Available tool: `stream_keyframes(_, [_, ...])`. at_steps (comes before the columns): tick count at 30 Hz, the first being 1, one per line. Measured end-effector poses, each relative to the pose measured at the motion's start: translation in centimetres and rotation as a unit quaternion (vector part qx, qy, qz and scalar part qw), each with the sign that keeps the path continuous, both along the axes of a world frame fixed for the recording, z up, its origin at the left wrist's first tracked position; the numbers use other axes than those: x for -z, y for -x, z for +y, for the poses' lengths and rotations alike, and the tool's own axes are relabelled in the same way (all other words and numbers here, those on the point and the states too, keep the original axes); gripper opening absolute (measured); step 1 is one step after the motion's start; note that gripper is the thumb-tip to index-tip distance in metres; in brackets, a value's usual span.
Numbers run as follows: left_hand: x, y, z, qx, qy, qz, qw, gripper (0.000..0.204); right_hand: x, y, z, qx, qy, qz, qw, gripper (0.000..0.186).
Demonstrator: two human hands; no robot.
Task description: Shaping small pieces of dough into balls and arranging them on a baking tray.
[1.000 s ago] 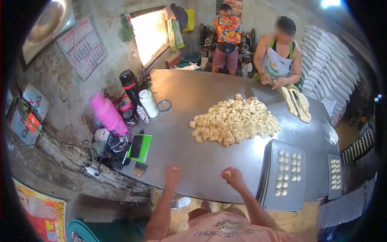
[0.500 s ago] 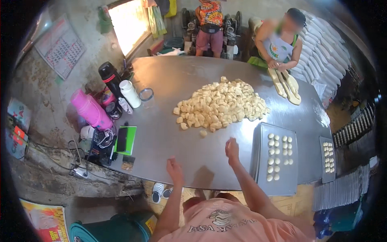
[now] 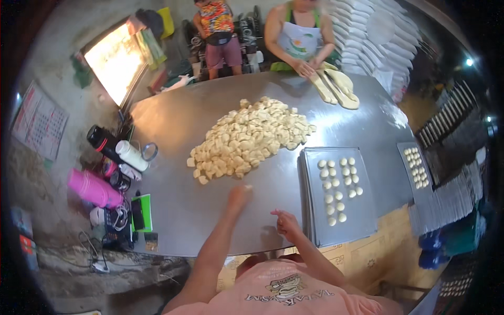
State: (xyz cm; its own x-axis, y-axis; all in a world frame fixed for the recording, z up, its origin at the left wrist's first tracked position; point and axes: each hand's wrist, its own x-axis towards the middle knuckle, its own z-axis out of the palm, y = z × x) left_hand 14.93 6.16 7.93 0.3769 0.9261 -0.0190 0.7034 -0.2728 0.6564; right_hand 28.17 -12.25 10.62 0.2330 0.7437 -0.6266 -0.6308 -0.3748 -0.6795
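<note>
My left hand (image 3: 240,198) is low over the steel table, just on the near side of a large heap of cut dough pieces (image 3: 252,137). Its fingers look closed and are a little blurred, with a pale piece of dough (image 3: 248,187) showing at their tips. Closer to the table's front edge is my right hand (image 3: 287,224), its forefinger stretched out to the left and the other fingers loosely curled. I see nothing in it. Right of that hand lies a metal tray (image 3: 367,220) with rows of round dough balls (image 3: 329,199).
A second tray (image 3: 428,178) of dough balls sits at the right edge. Across the table, a person's hands (image 3: 310,66) touch long dough strips (image 3: 336,89). Flasks (image 3: 102,142), a pink jug (image 3: 94,187) and a phone (image 3: 137,214) stand or lie at left. Another person (image 3: 220,39) stands behind.
My view has swung to the right. My left hand has reached forward toward the dough heap, while my right hand has drawn back toward the front edge and stretched out a finger.
</note>
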Motion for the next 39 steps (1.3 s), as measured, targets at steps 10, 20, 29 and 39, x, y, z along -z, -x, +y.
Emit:
stream_keyframes(10, [-5.8,1.5,-10.1,0.216,0.018,0.033,0.976,0.031,3.0,-0.4,1.0,-0.195,-0.088,-0.250,0.944,0.033])
stream_keyframes(20, [-4.3,9.2,-5.8,0.108,-0.018,-0.028,0.994,0.023,-1.5,4.4,2.7,-0.203,-0.206,-0.425,0.858,0.025])
stream_keyframes(29, [-0.1,17.4,-0.2,-0.207,-0.154,-0.061,0.964,0.028,0.5,0.0,5.1,-0.015,-0.186,-0.396,0.899,0.025])
stream_keyframes(39, [6.1,11.5,-5.9,-0.067,-0.269,0.152,0.949,0.014,11.3,-0.5,3.7,-0.169,-0.159,-0.816,0.530,0.016])
